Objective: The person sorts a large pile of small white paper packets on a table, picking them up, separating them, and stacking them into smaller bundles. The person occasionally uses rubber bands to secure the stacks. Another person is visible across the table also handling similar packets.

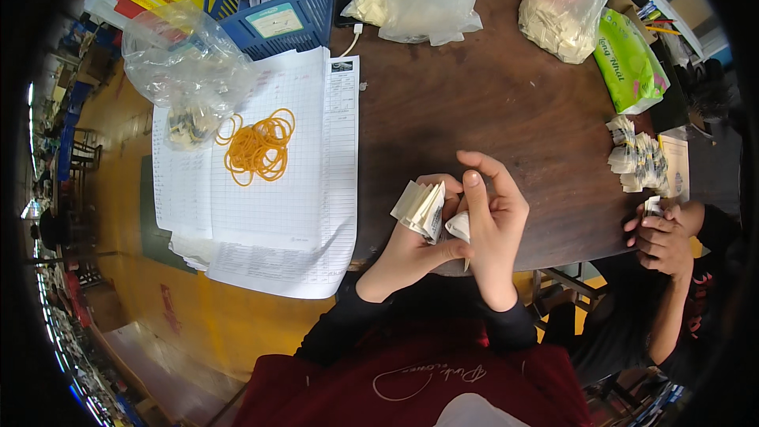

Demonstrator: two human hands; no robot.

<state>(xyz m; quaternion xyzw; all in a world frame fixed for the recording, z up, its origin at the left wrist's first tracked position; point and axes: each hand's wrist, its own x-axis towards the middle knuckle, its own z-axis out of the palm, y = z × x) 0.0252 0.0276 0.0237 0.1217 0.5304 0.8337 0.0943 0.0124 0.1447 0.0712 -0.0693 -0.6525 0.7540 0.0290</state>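
Observation:
My left hand (pixel 419 257) is closed on a fanned stack of small cream-white labels (pixel 419 209) with dark print, which stands up between its fingers. Its thumb reaches across toward my right palm. Another white piece (pixel 458 225) shows between the two hands, at the left thumb; which hand bears it is partly hidden. My right hand (pixel 498 213) is right beside the left, palm turned toward it, thumb and index finger stretched out and apart. Its other fingers are partly hidden. Both hands are above the table's near edge.
Yellow rubber bands (pixel 257 146) lie on gridded paper sheets (pixel 316 213) at left, beside a clear bag (pixel 190 55). Behind are a blue basket (pixel 277 20) and bags of labels (pixel 431 0). At right are a green tissue pack (pixel 628 63), bundled labels (pixel 636 154) and a co-worker's hands (pixel 664 241).

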